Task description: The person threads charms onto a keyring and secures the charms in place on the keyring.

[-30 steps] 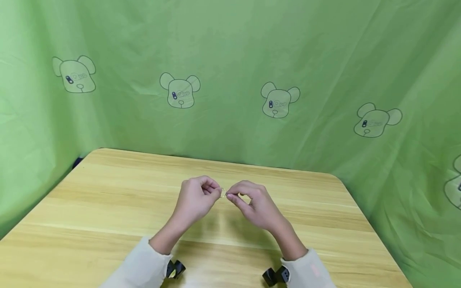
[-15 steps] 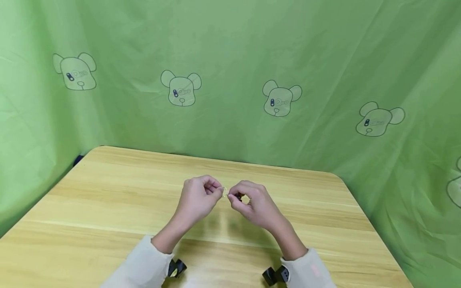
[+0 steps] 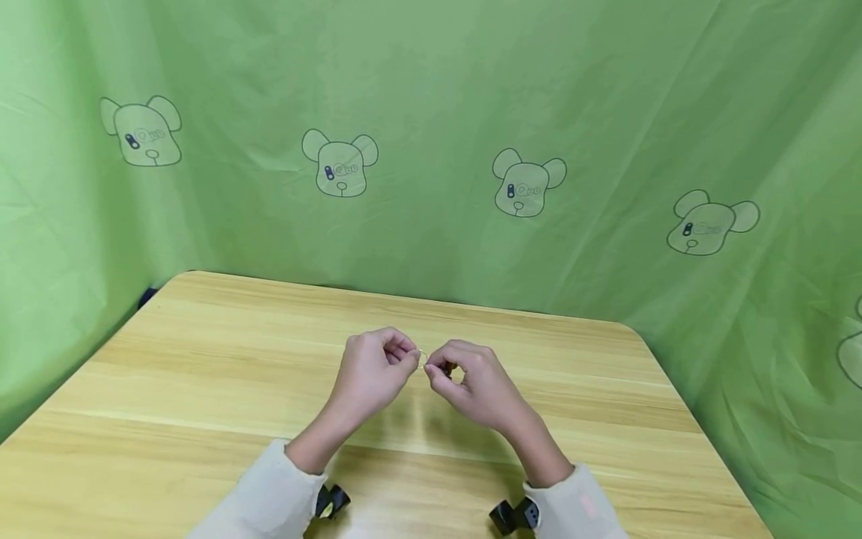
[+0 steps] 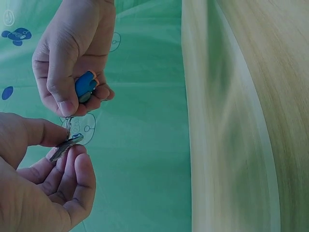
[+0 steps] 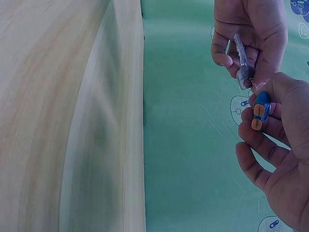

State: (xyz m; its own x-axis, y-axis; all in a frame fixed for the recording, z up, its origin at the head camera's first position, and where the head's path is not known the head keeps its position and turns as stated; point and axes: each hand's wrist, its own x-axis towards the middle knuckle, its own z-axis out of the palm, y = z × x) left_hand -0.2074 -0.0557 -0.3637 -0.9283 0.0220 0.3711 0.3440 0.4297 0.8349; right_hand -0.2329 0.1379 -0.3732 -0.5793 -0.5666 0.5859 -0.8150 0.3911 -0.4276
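Note:
In the head view my left hand (image 3: 377, 372) and right hand (image 3: 480, 382) meet fingertip to fingertip above the table. Between the fingertips shows a thin metal key ring (image 3: 427, 359). A silver key (image 5: 244, 63) lies in the left fingers, pinched by the thumb in the left wrist view. The right hand curls around a small blue keychain charm (image 4: 86, 84) with orange ends, its thumb tip close to the ring. What exactly the right fingertips pinch is partly hidden.
The light wood table (image 3: 202, 374) lies beneath both hands. A green curtain (image 3: 431, 90) with printed bear heads stands behind and at the sides. Black wrist cameras (image 3: 515, 516) sit under both beige sleeves (image 3: 256, 494).
Both hands stay nearly in place, the left shifting slightly right. The right fingertips have curled in a little more, and a dark bit shows inside them. The camera view has tilted slightly.

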